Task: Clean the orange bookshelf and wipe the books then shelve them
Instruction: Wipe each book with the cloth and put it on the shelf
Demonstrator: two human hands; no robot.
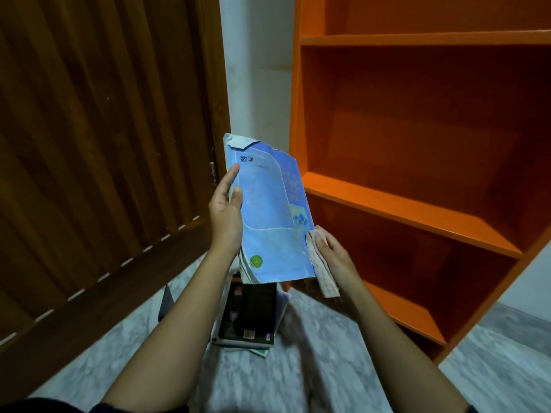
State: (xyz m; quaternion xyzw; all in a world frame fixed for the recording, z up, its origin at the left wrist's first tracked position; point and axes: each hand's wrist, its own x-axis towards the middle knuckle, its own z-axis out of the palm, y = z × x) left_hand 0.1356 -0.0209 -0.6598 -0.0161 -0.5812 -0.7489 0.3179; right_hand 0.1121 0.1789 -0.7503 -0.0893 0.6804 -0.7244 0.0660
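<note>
Hands, two, both bare-armed and reaching forward from the bottom of the view

Floor (313,353), one, grey-white marbled, blurred near the camera

Stack of books (247,314), one, lying flat on the floor between the forearms; a black cover with a barcode on top, white page edges and a teal corner showing beneath; at least three volumes, exact count cannot be told, the far end hidden behind the raised book

Left hand (225,210), one: thumb on the front cover and fingers curled behind, gripping the left edge of the blue book (268,210)

Blue book, one, held upright above the stack and in front of the shelf unit's left side; cover worn, top corner torn and folded, green round mark near the bottom

Right hand (334,254), one: fingers closed round a pale checked cloth (320,263), one, pressed against the book's lower right edge

Orange bookshelf (417,204), one, to the right: three shelf boards, four compartments in view

Wooden door (89,144), one, slatted, dark brown, to the left

White wall (256,70), one strip between door and shelf
</note>
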